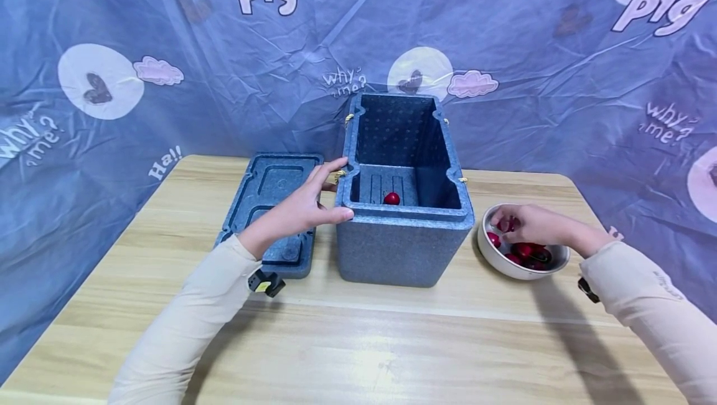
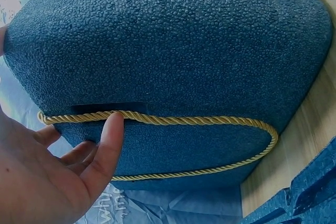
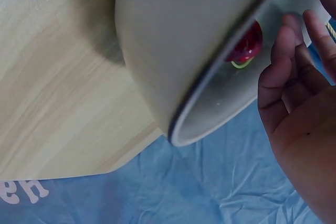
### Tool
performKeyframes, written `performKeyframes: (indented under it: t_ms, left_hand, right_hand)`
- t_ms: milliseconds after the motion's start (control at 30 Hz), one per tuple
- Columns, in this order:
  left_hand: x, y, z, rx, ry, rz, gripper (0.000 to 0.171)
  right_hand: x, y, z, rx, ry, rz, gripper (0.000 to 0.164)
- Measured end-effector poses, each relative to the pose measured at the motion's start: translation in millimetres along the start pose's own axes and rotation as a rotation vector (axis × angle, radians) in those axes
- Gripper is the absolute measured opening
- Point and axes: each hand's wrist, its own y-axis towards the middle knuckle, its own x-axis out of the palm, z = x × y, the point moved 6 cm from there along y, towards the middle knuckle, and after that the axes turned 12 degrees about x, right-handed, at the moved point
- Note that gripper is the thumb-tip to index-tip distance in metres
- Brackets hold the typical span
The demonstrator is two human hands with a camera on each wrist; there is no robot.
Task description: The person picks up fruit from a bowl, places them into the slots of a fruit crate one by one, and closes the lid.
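Note:
In the head view, a deep blue-grey foam box (image 1: 403, 249) stands on the table, its top uncovered. One shiny red round fruit (image 1: 391, 198) lies on its floor. My left hand (image 1: 313, 203) spreads along the box's left side, thumb at the near corner and fingertips by the rim; the left wrist view has one finger touching the gold rope (image 2: 210, 121). My right hand (image 1: 532, 224) reaches into a white bowl (image 1: 518, 271) of several red fruits (image 1: 523, 249). Its fingers bend around a fruit (image 1: 506, 224); whether they grip it cannot be made out.
Left of the box, its foam lid (image 1: 285, 172) lies flat on the wooden table (image 1: 358, 349), with raised ridges showing. A blue printed cloth (image 1: 313, 38) hangs behind the table's far edge. The bowl stands just right of the box.

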Motion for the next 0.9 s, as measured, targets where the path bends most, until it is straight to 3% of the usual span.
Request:
performKeyframes:
  t_ms: [133, 300, 600, 900]
  left_hand:
    - [-0.5, 0.2, -0.5, 0.001, -0.001, 0.001, 0.095]
    - [-0.7, -0.5, -1.0, -0.002, -0.002, -0.001, 0.096]
    - [-0.2, -1.0, -1.4, -0.003, 0.003, -0.001, 0.095]
    - [-0.2, -0.4, -1.6, 0.004, 0.002, 0.001, 0.098]
  right_hand:
    - [4.7, 0.9, -0.8, -0.02, 0.031, -0.008, 0.023]
    - [12.0, 2.5, -1.8, -0.073, -0.004, 0.009, 0.02]
    - [15.8, 4.6, 0.3, -0.048, -0.116, 0.044, 0.02]
    - [19.2, 5.4, 0.8, -0.022, -0.106, -0.005, 0.022]
